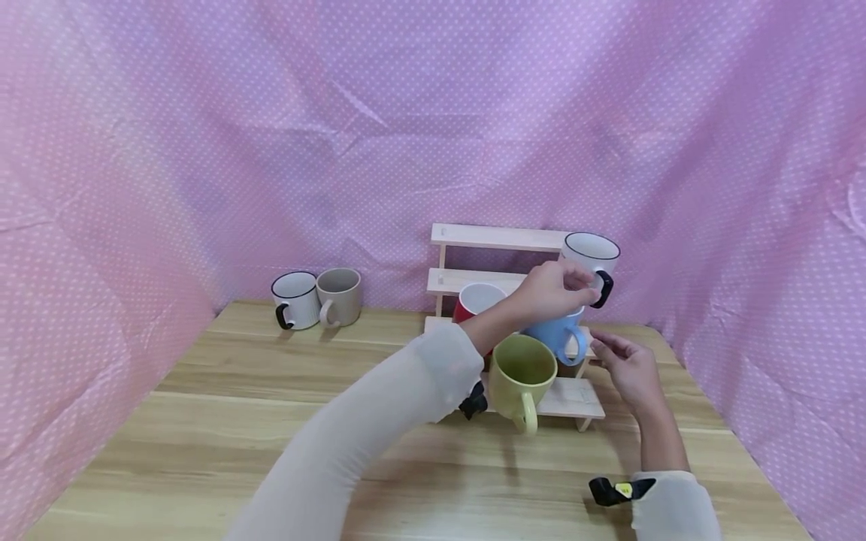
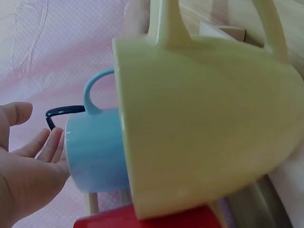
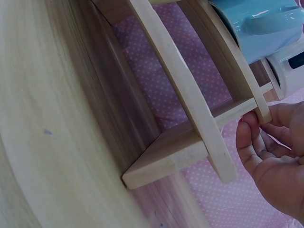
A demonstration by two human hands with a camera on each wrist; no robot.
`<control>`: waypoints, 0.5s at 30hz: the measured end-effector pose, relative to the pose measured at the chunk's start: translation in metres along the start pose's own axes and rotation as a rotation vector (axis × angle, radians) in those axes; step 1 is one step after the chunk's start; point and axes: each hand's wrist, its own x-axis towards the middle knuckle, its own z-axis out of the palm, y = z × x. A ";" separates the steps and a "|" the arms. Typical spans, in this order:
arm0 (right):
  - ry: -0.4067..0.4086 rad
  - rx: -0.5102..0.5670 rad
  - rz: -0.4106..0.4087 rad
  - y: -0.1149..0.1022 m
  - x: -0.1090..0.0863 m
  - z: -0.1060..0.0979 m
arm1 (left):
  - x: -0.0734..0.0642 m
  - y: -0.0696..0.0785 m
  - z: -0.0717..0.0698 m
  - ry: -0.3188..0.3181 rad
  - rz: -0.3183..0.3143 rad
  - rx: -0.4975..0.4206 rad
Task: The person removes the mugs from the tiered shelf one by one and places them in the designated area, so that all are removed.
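Observation:
A tiered wooden shelf point(image 1: 575, 394) carries several mugs. At its upper right, my left hand point(image 1: 556, 291) reaches to a white mug point(image 1: 590, 244) with a black rim and black handle. Its thumb stands apart from its fingers point(image 2: 40, 145), whose tips are close to the black handle point(image 2: 66, 110); contact is unclear. My right hand point(image 3: 278, 161) pinches the end of a shelf board point(image 3: 262, 107) between thumb and fingers. Below the white mug sits a light blue mug point(image 1: 551, 332). A yellow-green mug point(image 1: 514, 387) stands on the lowest step. My left forearm partly covers a red mug point(image 1: 463, 311).
On the table's far left, a white mug point(image 1: 298, 300) with a black handle stands beside a beige mug point(image 1: 343, 297). Pink dotted cloth point(image 1: 379, 150) hangs behind and at both sides of the wooden table point(image 1: 203, 421).

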 end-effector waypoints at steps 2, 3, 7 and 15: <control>0.003 0.008 0.000 -0.001 -0.001 -0.001 | 0.003 0.000 0.004 -0.005 -0.040 -0.016; 0.003 0.008 -0.003 -0.002 -0.001 -0.002 | 0.005 0.001 0.005 -0.010 -0.059 -0.018; 0.009 0.001 -0.013 -0.002 -0.002 -0.004 | 0.011 0.006 0.009 -0.028 -0.115 -0.002; 0.001 -0.015 0.005 0.000 0.002 0.000 | 0.019 0.009 0.010 -0.004 -0.212 -0.006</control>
